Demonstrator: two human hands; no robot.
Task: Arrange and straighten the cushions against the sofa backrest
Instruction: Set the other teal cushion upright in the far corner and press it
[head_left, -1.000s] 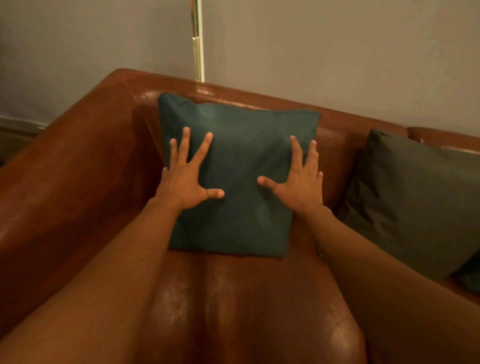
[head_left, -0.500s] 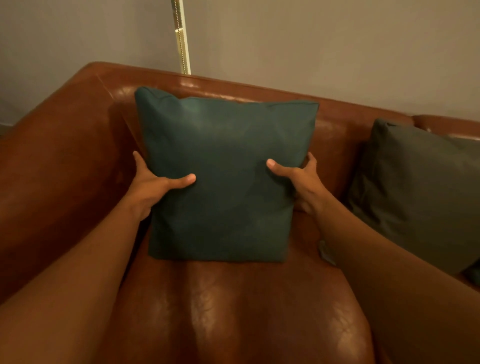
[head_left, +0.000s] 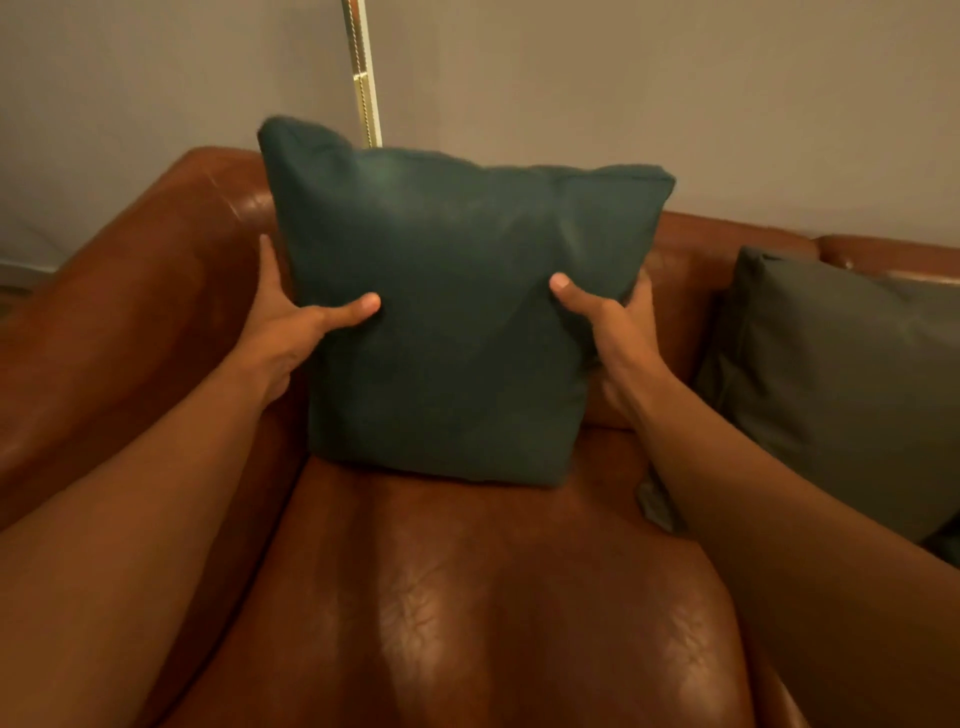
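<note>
Teal cushion (head_left: 447, 322) upright on sofa (head_left: 467, 597) seat at backrest corner, top edge above backrest. Left hand (head_left: 291, 332) and right hand (head_left: 608, 327) clamp its sides, thumbs on front, fingers behind. Grey cushion (head_left: 841, 379) leans further right.

Brass lamp pole (head_left: 363, 78), grey wall (head_left: 675, 93)
</note>
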